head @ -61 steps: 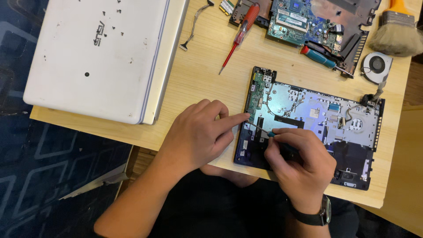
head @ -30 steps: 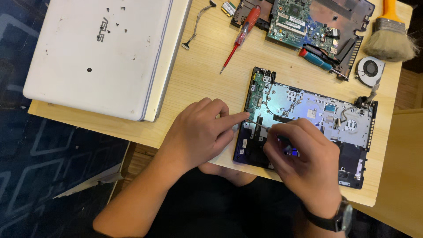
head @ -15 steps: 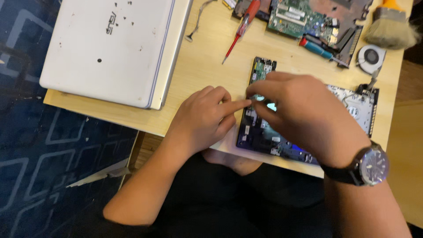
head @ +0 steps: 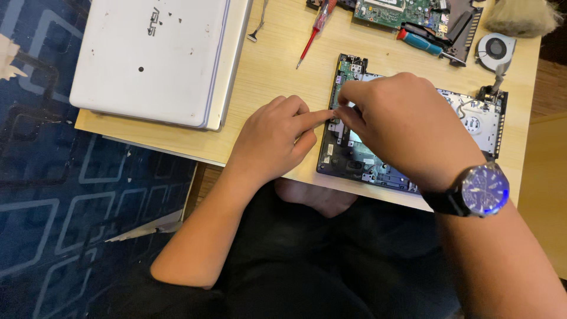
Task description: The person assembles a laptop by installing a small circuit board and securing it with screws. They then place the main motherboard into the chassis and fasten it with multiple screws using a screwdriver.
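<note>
Both hands meet over the left part of an opened laptop base (head: pixel 413 147) that lies on the wooden tabletop (head: pixel 277 71), close to its near edge. The left hand (head: pixel 274 139) is mostly curled, with the index finger stretched out to the right so that its tip presses on the left edge of the base; it grips nothing. The right hand (head: pixel 401 124) reaches across from the right and covers much of the base's middle. Its fingertips are drawn together right beside the left index tip, over the small parts at the base's left side; whether they pinch anything cannot be told, since the hand hides that spot. A dark wristwatch with a blue face (head: pixel 481 190) sits on the right wrist.

The base shows a black frame with a silvery metal plate inside, and thin wires near its far right corner.

To the left, well apart from the hands, a closed white laptop (head: pixel 153 59) rests on the tabletop. Beyond the base lie a red-handled screwdriver (head: pixel 313 29), a green circuit board (head: pixel 401 12), a blue-and-red-handled screwdriver (head: pixel 422 42), and a small round cooling fan (head: pixel 496 50). A brush with pale bristles (head: pixel 522 16) sits at the far right corner. Below the tabletop, dark blue patterned flooring (head: pixel 59 195) shows on the left.
</note>
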